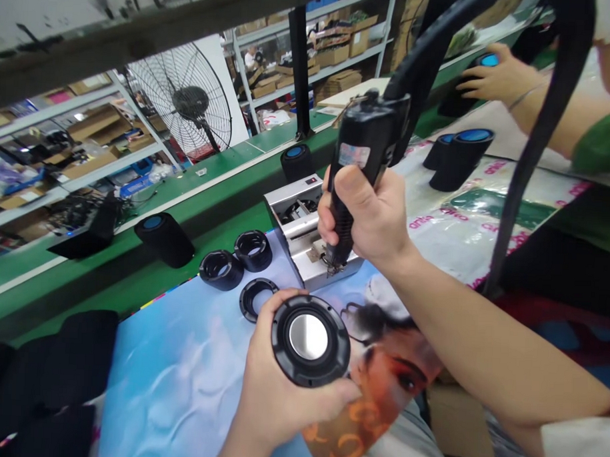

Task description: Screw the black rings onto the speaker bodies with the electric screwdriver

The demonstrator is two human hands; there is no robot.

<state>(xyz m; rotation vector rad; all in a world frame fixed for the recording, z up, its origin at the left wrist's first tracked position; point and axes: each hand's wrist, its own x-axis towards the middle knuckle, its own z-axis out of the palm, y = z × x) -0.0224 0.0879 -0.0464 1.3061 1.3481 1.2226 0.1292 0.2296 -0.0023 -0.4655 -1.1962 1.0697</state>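
My left hand point(274, 394) is wrapped round a black round speaker unit point(310, 338) with a shiny silver centre, its face turned up toward me. My right hand point(368, 214) grips a black electric screwdriver point(360, 170) upright, its tip down on a small silver screw-feeder box point(300, 208) just behind the speaker. A thick black cable point(548, 130) runs up from the screwdriver. Beside my left hand lie three black ring-shaped parts point(255, 298) on a printed blue sheet point(180, 371).
A green conveyor belt point(206, 192) runs behind, carrying black cylindrical speakers point(165, 238). At top right another person's hand point(495, 78) holds a blue-topped speaker; two more point(460, 157) stand near it. Black fabric pieces point(44, 373) lie at left. A fan point(182, 101) and shelves stand beyond.
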